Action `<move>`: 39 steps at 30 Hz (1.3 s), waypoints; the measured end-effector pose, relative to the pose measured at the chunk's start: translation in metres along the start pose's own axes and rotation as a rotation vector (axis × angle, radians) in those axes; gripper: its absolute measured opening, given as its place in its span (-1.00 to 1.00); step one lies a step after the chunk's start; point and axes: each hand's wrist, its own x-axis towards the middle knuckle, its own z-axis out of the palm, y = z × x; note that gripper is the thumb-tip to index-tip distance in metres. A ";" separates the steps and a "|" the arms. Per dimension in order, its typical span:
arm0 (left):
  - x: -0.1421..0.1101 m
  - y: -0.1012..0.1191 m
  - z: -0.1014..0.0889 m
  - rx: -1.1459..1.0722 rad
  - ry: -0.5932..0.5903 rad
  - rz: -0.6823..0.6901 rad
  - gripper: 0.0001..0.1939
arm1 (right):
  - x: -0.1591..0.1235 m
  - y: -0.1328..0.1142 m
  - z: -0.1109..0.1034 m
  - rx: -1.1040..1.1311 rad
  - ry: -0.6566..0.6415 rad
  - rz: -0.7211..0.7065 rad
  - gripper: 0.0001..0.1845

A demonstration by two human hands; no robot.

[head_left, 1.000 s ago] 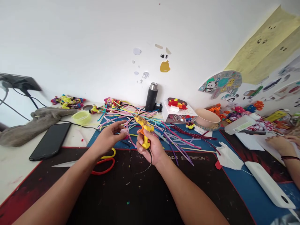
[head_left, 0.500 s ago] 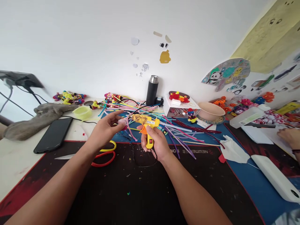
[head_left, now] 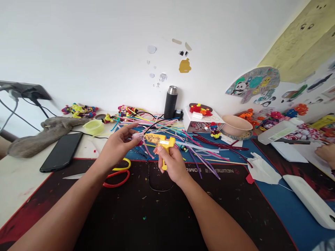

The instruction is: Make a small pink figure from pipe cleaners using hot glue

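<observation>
My right hand (head_left: 171, 162) is wrapped round the handle of a yellow hot glue gun (head_left: 164, 142), its stained nozzle end pointing left and a pale glue stick (head_left: 192, 145) trailing from its back. Close to the nozzle, my left hand (head_left: 119, 143) pinches a small pink and whitish fuzzy piece (head_left: 137, 136); its exact shape is partly hidden by the fingers. Behind both hands lies a heap of coloured pipe cleaners (head_left: 157, 122). Scissors with red and yellow handles (head_left: 117, 179) rest on the black mat, partly under my left forearm.
A black phone (head_left: 61, 151) and a grey plush-like roll (head_left: 47, 139) lie at left. Along the wall stand a black thermos (head_left: 171, 103), a white box (head_left: 191, 122) and a beige bowl (head_left: 237, 124). Another person's hand (head_left: 326, 152) shows at the right edge.
The glue gun has turned and moved slightly left, so its nozzle is now closer to the piece in my left hand. My left hand has stayed nearly still.
</observation>
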 end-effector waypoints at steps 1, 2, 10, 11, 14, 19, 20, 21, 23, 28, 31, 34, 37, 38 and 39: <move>0.000 0.001 0.000 -0.003 0.001 0.003 -0.19 | 0.000 0.000 0.000 -0.012 0.004 0.001 -0.31; 0.000 0.001 0.000 -0.007 0.002 0.005 -0.18 | 0.000 0.000 0.001 -0.021 0.010 -0.001 -0.31; -0.003 0.004 0.001 -0.014 -0.004 -0.010 -0.18 | 0.000 0.001 -0.001 -0.038 0.034 -0.012 -0.32; -0.003 0.003 0.001 -0.020 -0.009 -0.013 -0.16 | 0.000 0.001 0.000 -0.045 0.036 -0.010 -0.32; -0.003 0.002 0.002 -0.038 -0.021 -0.021 -0.13 | -0.001 0.000 0.001 -0.070 0.051 -0.005 -0.32; -0.004 0.004 0.002 -0.037 -0.027 -0.037 -0.14 | -0.003 -0.003 0.002 -0.097 0.084 0.010 -0.34; -0.004 0.004 0.002 -0.037 -0.029 -0.040 -0.14 | -0.003 -0.003 0.003 -0.100 0.092 0.012 -0.35; -0.004 0.004 0.003 -0.037 -0.032 -0.041 -0.14 | -0.003 -0.003 0.003 -0.103 0.099 0.013 -0.35; -0.004 0.004 0.003 -0.036 -0.033 -0.038 -0.14 | -0.003 -0.002 0.003 -0.119 0.111 0.009 -0.34; -0.003 0.003 0.003 -0.019 -0.030 -0.021 -0.14 | -0.002 0.001 0.002 -0.201 0.132 -0.028 -0.38; -0.003 0.003 0.003 -0.012 -0.029 -0.020 -0.14 | -0.003 0.002 0.002 -0.241 0.137 -0.038 -0.41; -0.004 0.004 0.003 -0.015 -0.020 -0.028 -0.15 | -0.003 0.004 0.001 -0.269 0.139 -0.044 -0.45; -0.005 0.007 0.003 -0.015 -0.026 -0.035 -0.16 | -0.004 0.005 0.000 -0.302 0.140 -0.054 -0.48; -0.005 0.008 0.003 -0.016 -0.028 -0.036 -0.17 | -0.004 0.005 0.000 -0.315 0.140 -0.058 -0.49; -0.005 0.008 0.003 -0.016 -0.029 -0.036 -0.17 | -0.004 0.005 0.000 -0.328 0.141 -0.062 -0.49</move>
